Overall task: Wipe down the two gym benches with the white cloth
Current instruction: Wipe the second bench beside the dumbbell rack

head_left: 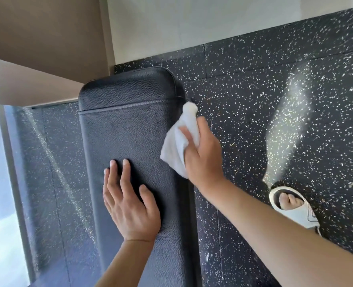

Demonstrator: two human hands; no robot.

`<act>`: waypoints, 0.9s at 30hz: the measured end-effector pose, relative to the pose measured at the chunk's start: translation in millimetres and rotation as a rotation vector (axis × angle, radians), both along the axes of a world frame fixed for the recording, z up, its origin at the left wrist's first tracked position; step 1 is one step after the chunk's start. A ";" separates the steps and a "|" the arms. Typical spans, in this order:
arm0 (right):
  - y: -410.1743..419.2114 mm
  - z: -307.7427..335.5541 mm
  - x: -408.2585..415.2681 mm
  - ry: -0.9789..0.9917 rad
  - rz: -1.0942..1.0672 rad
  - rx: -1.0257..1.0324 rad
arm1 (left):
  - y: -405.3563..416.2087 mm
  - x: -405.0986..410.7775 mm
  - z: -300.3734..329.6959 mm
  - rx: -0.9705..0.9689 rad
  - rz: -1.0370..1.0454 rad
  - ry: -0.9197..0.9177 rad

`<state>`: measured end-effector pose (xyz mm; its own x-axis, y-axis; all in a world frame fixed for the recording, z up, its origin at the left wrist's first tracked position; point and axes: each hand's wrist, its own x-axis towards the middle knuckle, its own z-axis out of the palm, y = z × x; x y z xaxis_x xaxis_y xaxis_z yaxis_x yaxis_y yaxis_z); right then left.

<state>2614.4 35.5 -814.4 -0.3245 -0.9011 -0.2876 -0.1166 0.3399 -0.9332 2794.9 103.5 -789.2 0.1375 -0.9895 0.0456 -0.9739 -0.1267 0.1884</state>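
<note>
Right hand [202, 154] grips bunched white cloth [177, 146] against the right edge of the bench [130, 129]. Left hand [128, 206] lies flat, fingers spread, on the pad. Cloth is soft, light; palm a wad. Second bench probably out of view.

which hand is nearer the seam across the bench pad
Right. The right hand, holding the white cloth, is at the bench's right edge just below the seam; the left hand lies flat farther down.

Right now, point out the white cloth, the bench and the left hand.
white cloth [176, 145], head view, its bunched middle.
bench [128, 125], head view, bare black padding.
left hand [130, 210], head view, back of the hand.
</note>
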 end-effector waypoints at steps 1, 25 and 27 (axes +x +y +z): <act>-14.3 -0.9 -2.2 0.014 -0.019 -0.010 | -0.1 -0.3 0.0 0.000 -0.001 0.005; 49.3 31.2 7.2 0.015 0.011 0.167 | 1.2 -1.5 1.0 -0.062 0.000 0.009; 46.6 30.3 9.5 0.056 -0.015 0.093 | 1.2 -1.3 0.7 -0.058 -0.001 0.007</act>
